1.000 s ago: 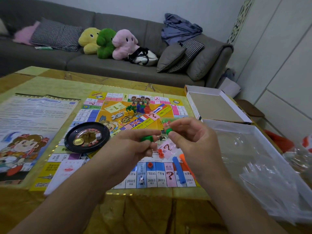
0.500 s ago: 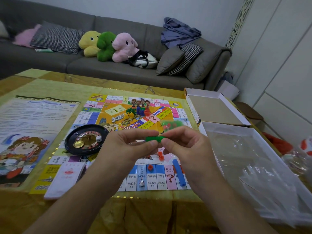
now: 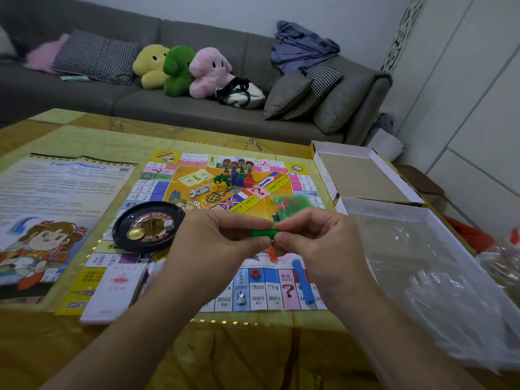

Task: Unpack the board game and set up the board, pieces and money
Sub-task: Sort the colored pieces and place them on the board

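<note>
On the game board, along its near edge at the lower middle of the frame, we read a pink square marked "机会 CHANCE" above a red question mark. Beside it, blue squares carry "广东省" with "2600分", "广西自治区" with "2600分", then "2000分" and "2800分" further left. At the board's left edge we make out "1800分". Large yellow characters at the board's centre begin with "大富". The print on the instruction sheet at the left of the frame is too blurred for us to read.
</note>
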The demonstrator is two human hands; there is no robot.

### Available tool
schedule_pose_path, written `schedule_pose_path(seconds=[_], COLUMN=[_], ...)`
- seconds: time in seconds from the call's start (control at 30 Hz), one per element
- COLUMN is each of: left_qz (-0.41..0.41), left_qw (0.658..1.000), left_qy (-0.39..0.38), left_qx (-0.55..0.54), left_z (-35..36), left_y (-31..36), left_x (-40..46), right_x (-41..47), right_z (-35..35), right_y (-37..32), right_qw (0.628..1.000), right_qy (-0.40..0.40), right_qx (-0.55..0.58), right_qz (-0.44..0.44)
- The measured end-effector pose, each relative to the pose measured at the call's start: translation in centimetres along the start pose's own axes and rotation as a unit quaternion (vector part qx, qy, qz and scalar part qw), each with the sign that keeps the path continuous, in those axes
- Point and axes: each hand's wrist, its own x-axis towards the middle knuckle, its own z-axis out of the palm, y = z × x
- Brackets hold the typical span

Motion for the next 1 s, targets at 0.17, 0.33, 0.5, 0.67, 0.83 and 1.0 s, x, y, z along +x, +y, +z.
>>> schedule_pose_path(seconds=[0.17,0.33,0.5,0.67,0.83,1.0], left_qz=[-0.007,-0.124,-0.189,-0.263,-0.303,-0.305], left_qw=[1.000,0.958,0.921,0.918,0.920,0.923], left_qy=[0.002,-0.014,0.080,0.120,0.115,0.119], left_qx=[-0.006,-0.258,-0.330,-0.272,-0.222,-0.204], left_z=[0.1,-0.6,-2.3,-3.7,-3.7,-3.9], left_y=[-0.1,-0.8,-1.6,-2.4,-2.4,-3.1], left_x=[0.0,1.3,2.5,3.4,4.4,4.8], right_x=[-0.1,0.1,0.8,0.6,1.0,1.4], right_z=[0.7,2.3,2.5,4.7,6.7,7.1], right_y=[0.3,0.7,3.2,5.2,5.6,6.5], right_qw=[1.000,0.999,0.994,0.892,0.828,0.833], right_qy=[0.014,0.022,-0.027,-0.199,-0.293,-0.268], right_qx=[0.002,-0.005,-0.102,-0.398,-0.462,-0.465], right_qz=[-0.005,-0.043,-0.013,-0.073,-0.120,-0.134])
